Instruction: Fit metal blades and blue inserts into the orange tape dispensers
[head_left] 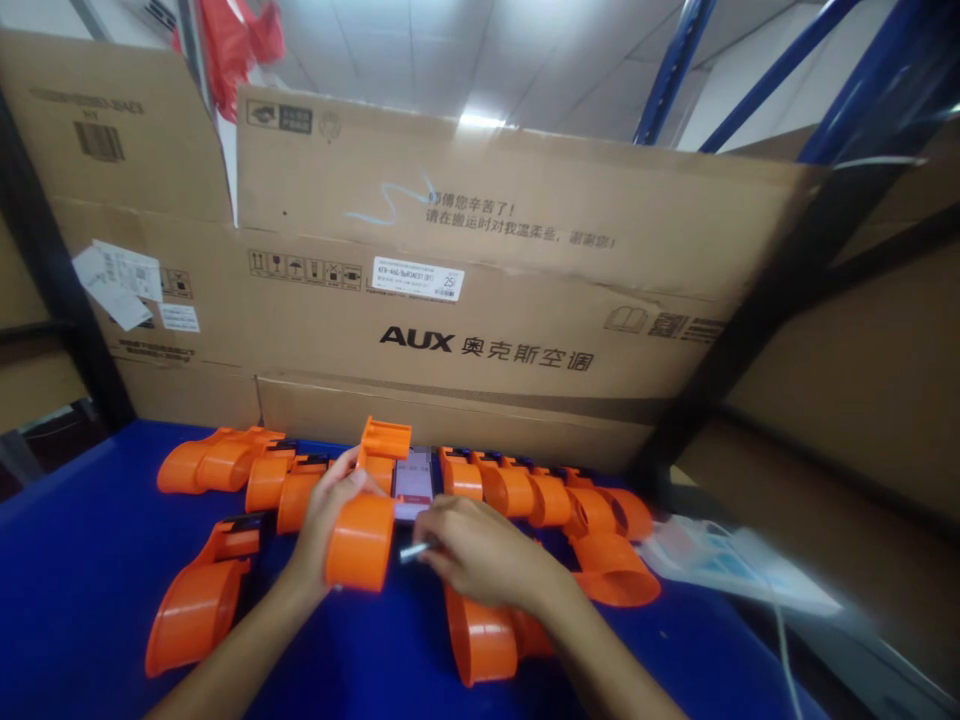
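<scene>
My left hand is closed around an orange plastic part with a wide curved tube and a flat bracket at its top. The part is raised above the blue table surface. My right hand, to the right of it, pinches a small silver metal piece that points left toward the orange part, with a gap between them. Its full shape is hidden by the fingers. Behind both hands stands a phone with a lit screen. Below my right hand lies another orange part, partly covered by my forearm.
Several similar orange parts with black pieces line the back on the left and right. One more lies at front left. A cardboard wall closes the rear. At right are a plastic bag and a white cable.
</scene>
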